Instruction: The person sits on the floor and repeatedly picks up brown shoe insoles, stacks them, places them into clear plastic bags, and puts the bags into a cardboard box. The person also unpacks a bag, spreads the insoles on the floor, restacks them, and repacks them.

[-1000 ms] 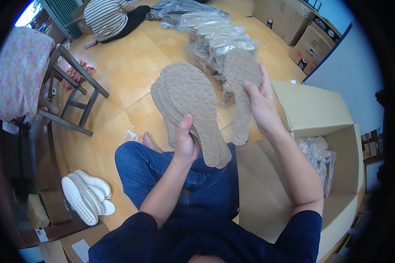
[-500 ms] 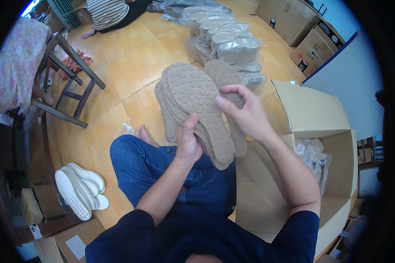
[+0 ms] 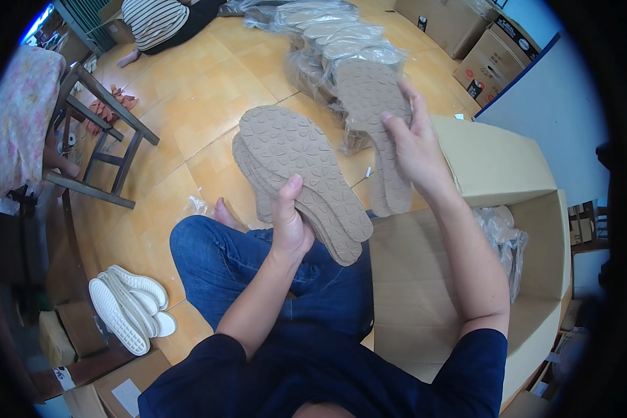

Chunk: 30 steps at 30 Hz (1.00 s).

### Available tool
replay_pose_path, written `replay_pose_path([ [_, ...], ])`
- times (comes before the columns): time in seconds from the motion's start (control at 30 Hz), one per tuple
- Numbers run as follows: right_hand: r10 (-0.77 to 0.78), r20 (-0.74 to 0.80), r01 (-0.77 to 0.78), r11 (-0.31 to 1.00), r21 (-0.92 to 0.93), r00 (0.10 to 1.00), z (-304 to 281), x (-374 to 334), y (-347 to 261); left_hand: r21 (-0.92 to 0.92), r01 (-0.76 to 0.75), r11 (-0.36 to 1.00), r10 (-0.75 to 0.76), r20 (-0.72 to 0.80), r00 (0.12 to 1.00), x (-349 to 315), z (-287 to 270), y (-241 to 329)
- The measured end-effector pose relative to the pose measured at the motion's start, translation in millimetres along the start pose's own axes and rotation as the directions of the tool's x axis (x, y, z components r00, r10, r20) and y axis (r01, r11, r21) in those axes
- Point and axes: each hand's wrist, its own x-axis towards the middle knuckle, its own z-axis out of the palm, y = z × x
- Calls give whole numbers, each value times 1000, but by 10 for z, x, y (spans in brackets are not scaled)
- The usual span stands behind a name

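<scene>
Several brown shoe soles [image 3: 296, 150] with a raised flower pattern are fanned out in my left hand [image 3: 290, 226]. Its thumb presses on the patterned face, while the other fingers are partly hidden beneath the soles. My right hand [image 3: 419, 143] grips more soles of the same kind [image 3: 373, 97], held upright and apart from the left bunch. At least two overlap there, and they look slightly blurred. My thumb lies on their near face and my fingers curl behind their edge.
An open cardboard box [image 3: 411, 292] with plastic-wrapped things [image 3: 501, 233] stands at my right. Wrapped soles [image 3: 341, 42] lie in a row ahead. White soles [image 3: 122, 306] rest on the floor to my left, beyond them a wooden stool [image 3: 111, 150]. Another person [image 3: 157, 24] sits far left.
My right hand has moved away from the left bunch, up and to the right, taking some soles with it. The bunch in my left hand is thinner.
</scene>
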Motion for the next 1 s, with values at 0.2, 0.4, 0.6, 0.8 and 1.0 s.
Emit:
replay_pose_path([
  [0.2, -26, 318, 133, 938, -320, 948, 129, -222, -36, 50, -116, 992, 113, 42, 993, -21, 68, -31],
  [0.4, -139, 127, 146, 988, -42, 982, 72, -83, 27, -1, -30, 1000, 30, 67, 997, -24, -36, 45],
  [0.6, 19, 332, 93, 944, -316, 943, 35, -169, -22, -87, -11, 996, 24, 146, 989, -25, -10, 53],
  [0.8, 139, 441, -118, 990, -75, 887, 106, -226, -6, 57, -59, 997, 51, 124, 991, -52, -39, 108],
  [1.0, -169, 68, 178, 972, -153, 983, -39, 22, 53, -110, -36, 993, 48, 114, 992, 14, -83, 102],
])
